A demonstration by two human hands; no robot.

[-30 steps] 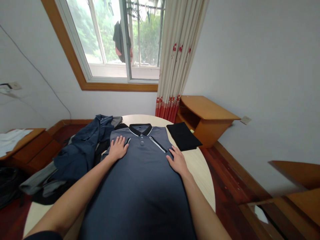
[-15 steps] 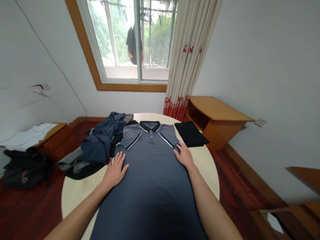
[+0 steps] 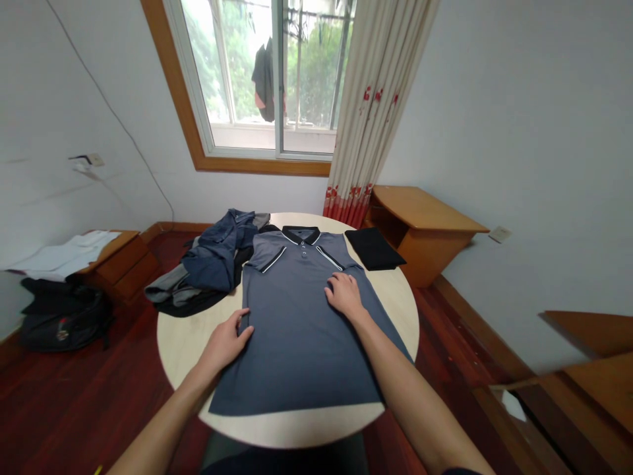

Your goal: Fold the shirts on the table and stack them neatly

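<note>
A dark grey polo shirt lies face up and spread out, its black collar with white trim at the far end and its short sleeves folded in over the chest. My left hand is at the shirt's left edge, thumb and fingers apart, the thumb over the cloth. On the upper right of the shirt front rests my right hand, below the sleeve cuff, fingers bent a little and spread. Neither hand visibly grips the cloth.
The shirt lies on a round pale table. A heap of dark clothes is at the left, and a folded black cloth at the far right. Beyond stand a wooden desk and a curtain. A black bag sits at left.
My right hand has moved left from the shirt's side onto its front. My left hand has come nearer to me along the left edge. The view has shifted, showing the shirt's bottom hem.
</note>
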